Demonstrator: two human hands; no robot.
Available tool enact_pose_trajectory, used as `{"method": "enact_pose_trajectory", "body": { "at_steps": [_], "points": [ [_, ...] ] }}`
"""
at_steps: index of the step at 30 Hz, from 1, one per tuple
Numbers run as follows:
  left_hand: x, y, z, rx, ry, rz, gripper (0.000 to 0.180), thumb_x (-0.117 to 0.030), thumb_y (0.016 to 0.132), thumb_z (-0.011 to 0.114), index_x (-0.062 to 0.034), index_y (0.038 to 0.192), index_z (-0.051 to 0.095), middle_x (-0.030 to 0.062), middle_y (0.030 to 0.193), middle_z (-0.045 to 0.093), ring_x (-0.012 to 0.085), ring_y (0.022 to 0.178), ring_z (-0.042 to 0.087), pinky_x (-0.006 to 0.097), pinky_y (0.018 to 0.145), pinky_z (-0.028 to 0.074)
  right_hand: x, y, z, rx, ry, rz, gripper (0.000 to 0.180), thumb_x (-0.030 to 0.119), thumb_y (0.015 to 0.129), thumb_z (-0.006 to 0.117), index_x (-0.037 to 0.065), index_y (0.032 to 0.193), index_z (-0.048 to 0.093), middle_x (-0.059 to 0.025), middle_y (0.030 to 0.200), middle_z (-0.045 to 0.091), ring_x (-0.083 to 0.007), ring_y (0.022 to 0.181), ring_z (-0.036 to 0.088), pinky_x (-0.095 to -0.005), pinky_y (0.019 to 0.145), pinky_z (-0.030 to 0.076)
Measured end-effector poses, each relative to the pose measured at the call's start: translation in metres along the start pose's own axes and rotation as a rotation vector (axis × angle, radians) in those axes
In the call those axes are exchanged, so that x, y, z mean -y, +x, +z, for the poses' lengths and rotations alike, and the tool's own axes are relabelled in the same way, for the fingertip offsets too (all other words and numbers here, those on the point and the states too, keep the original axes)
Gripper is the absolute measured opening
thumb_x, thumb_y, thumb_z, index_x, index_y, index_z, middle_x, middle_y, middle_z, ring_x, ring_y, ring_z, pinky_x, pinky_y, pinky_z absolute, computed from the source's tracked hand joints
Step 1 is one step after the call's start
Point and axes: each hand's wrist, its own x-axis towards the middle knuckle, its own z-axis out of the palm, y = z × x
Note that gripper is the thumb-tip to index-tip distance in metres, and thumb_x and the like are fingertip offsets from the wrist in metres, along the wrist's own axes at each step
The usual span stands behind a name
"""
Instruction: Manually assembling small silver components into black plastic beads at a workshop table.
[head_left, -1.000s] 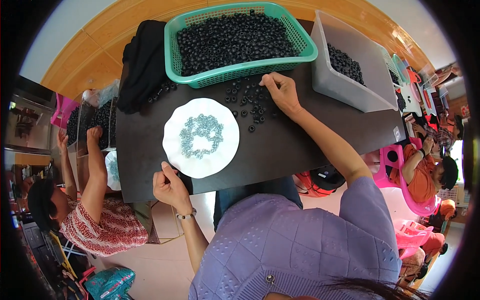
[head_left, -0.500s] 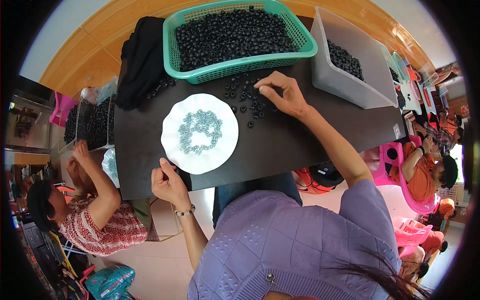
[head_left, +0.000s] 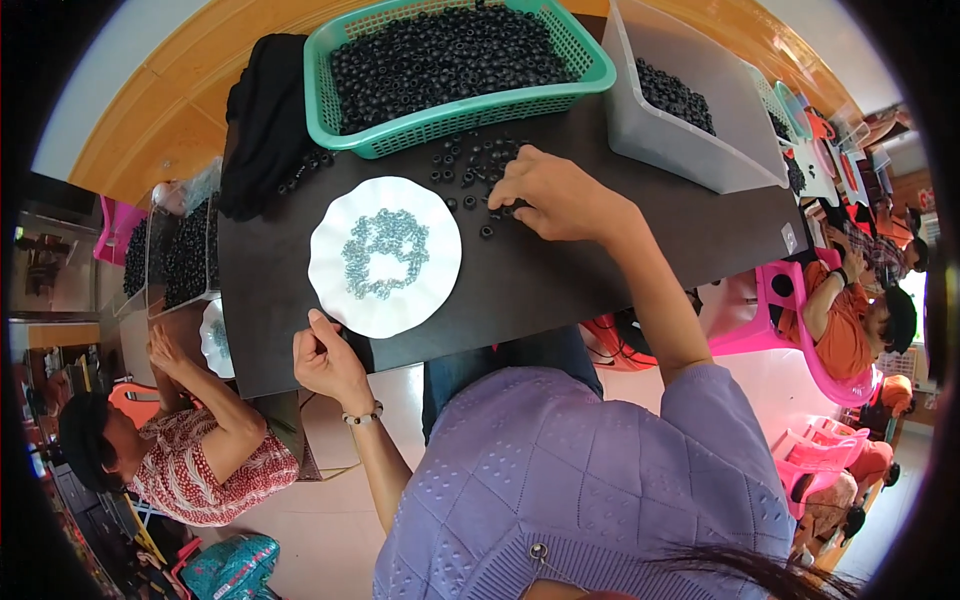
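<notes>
Over the loose round black pieces with holes (head_left: 468,180) on the table is my right hand (head_left: 560,198), palm down. Its thumb and fingers reach down apart among them, and nothing shows held. At the table's front edge, just below the white wavy-rimmed plate (head_left: 440,280), my left hand (head_left: 330,365) is closed with the thumb raised. Whatever it may hold is hidden. Small clear bluish pieces (head_left: 358,255) lie on the plate in a rough ring. Behind the loose pieces stands a green basket (head_left: 470,118) full of the same black pieces.
A translucent bin (head_left: 670,150) with black pieces stands at the back right of the dark table (head_left: 600,290). Black cloth (head_left: 265,120) lies at the back left. Beyond the left edge, a person (head_left: 215,445) sits by another clear bin (head_left: 185,250). Pink chairs (head_left: 770,320) stand to the right.
My right hand has turned palm down and lowered onto the loose black pieces, its thumb and fingers parting. My left hand has hardly moved. The whole view has shifted slightly.
</notes>
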Motion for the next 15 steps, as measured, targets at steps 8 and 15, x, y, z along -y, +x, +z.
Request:
{"method": "enact_pose_trajectory", "body": {
  "at_steps": [8, 15],
  "points": [
    [0.005, -0.001, 0.002, 0.037, -0.084, 0.059, 0.041, -0.022, 0.095, 0.061, 0.0006, 0.061, 0.054, -0.0015, 0.058, 0.050, 0.0048, 0.059, 0.039, 0.024, 0.054, 0.032, 0.020, 0.001, 0.040, -0.076, -0.098, 0.057, 0.027, 0.015, 0.070, 0.074, 0.015, 0.097, 0.069, -0.0071, 0.088, 0.062, -0.0293, 0.094, 0.056, -0.0399, 0.079, 0.048],
    [0.015, 0.001, 0.000, 0.091, -0.067, 0.097, 0.043, -0.029, 0.095, 0.061, 0.0022, 0.065, 0.059, -0.0017, 0.058, 0.052, 0.0056, 0.057, 0.040, 0.025, 0.053, 0.031, 0.029, 0.000, 0.058, -0.189, -0.048, 0.209, 0.007, 0.010, 0.074, 0.068, 0.010, 0.081, 0.068, -0.0094, 0.081, 0.067, -0.0311, 0.090, 0.058, -0.0419, 0.076, 0.048]
  ]
}}
